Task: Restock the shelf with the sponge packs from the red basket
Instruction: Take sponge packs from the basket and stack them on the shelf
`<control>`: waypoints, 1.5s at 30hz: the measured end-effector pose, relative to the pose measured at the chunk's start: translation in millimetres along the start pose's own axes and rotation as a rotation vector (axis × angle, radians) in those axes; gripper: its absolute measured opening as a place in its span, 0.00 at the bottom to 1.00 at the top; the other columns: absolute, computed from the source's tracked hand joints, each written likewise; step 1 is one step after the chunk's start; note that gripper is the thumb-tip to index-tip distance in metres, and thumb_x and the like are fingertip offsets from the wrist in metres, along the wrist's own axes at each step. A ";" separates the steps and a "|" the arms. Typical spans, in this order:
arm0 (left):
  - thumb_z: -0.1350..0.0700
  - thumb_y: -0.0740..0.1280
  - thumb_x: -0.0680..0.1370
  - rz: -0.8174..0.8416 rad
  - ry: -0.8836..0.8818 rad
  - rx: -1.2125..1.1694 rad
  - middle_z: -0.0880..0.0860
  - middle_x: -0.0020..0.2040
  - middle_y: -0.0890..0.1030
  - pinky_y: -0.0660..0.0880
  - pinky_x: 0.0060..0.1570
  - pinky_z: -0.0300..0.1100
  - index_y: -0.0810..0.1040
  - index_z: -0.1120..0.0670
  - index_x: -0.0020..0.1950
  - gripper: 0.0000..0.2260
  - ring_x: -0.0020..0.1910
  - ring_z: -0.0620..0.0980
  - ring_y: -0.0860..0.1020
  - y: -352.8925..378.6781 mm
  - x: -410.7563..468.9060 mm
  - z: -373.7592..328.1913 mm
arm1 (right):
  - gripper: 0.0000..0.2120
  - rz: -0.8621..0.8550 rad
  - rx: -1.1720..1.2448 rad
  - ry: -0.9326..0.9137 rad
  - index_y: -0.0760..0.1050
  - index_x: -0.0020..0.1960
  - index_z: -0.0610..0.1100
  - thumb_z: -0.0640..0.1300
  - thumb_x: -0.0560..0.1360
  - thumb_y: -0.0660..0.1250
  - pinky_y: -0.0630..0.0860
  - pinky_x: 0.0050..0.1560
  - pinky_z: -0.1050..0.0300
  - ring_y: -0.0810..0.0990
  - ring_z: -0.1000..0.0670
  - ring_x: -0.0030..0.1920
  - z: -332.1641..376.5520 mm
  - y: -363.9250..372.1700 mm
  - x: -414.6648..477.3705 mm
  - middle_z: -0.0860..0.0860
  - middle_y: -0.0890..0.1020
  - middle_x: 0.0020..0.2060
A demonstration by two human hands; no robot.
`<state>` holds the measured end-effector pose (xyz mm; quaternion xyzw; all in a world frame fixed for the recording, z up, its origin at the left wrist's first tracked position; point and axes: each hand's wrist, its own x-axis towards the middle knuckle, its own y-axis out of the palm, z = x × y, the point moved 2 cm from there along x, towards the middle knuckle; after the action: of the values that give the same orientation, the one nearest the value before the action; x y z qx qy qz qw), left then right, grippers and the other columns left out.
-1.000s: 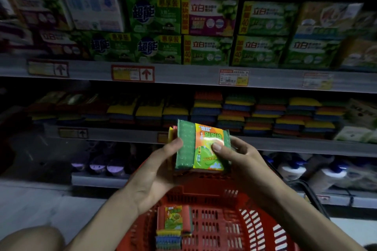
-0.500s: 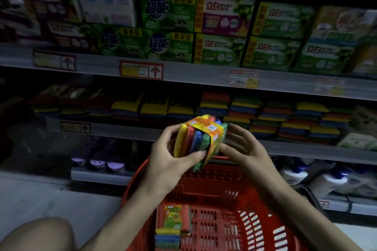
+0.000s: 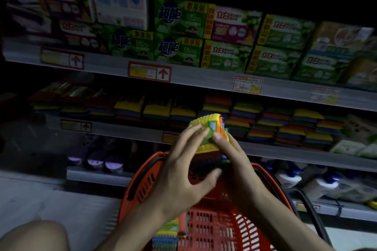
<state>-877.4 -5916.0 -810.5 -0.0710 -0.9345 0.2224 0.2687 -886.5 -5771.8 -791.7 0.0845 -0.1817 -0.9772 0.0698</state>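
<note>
dimly lit aisle shelf (image 3: 122, 131); left hand (image 3: 179, 177), right hand (image 3: 238, 169) grip 1 sponge pack (image 3: 214, 126).

Multicoloured plastic-wrapped sponge pack (image 3: 213, 128): lower layers were hidden behind fingers (image 3: 195, 133) of left hand (image 3: 177, 179) and right hand (image 3: 236, 165); label print was blurred. Below the fingers, red slotted plastic basket (image 3: 204, 228) ran off bottom edge.
</note>
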 end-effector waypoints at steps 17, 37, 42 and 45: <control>0.52 0.74 0.77 -0.432 -0.618 -0.741 0.51 0.57 0.87 0.80 0.57 0.50 0.81 0.47 0.64 0.16 0.58 0.50 0.85 -26.7 13.6 39.8 | 0.11 -0.413 -0.214 -0.204 0.77 0.59 0.45 0.50 0.81 0.67 0.80 0.49 0.58 0.84 0.50 0.53 -39.5 22.1 38.7 0.47 0.84 0.55; 0.61 0.66 0.82 -0.553 -0.511 -0.363 0.46 0.61 0.82 0.80 0.53 0.34 0.82 0.51 0.67 0.15 0.57 0.43 0.83 -18.0 41.2 71.7 | 0.26 -0.372 -0.317 -0.347 0.71 0.75 0.54 0.43 0.79 0.70 0.77 0.68 0.51 0.79 0.57 0.65 -61.1 20.9 70.9 0.50 0.78 0.68; 0.62 0.65 0.82 -0.523 -0.497 -0.360 0.44 0.68 0.77 0.79 0.62 0.41 0.80 0.51 0.70 0.18 0.62 0.44 0.81 -14.9 49.8 75.3 | 0.31 -0.327 -0.325 -0.371 0.69 0.77 0.54 0.49 0.75 0.68 0.77 0.64 0.58 0.77 0.60 0.66 -61.2 19.0 75.9 0.55 0.76 0.69; 0.64 0.65 0.81 -0.531 -0.503 -0.381 0.47 0.69 0.78 0.78 0.66 0.44 0.78 0.51 0.72 0.20 0.64 0.46 0.81 -13.4 53.2 81.0 | 0.30 -0.333 -0.348 -0.394 0.70 0.77 0.52 0.46 0.75 0.67 0.78 0.66 0.54 0.78 0.57 0.66 -58.8 17.8 80.3 0.54 0.77 0.68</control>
<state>-965.8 -5945.1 -840.7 0.1805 -0.9814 -0.0213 0.0618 -951.8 -5821.9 -850.5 -0.0910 -0.0051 -0.9892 -0.1146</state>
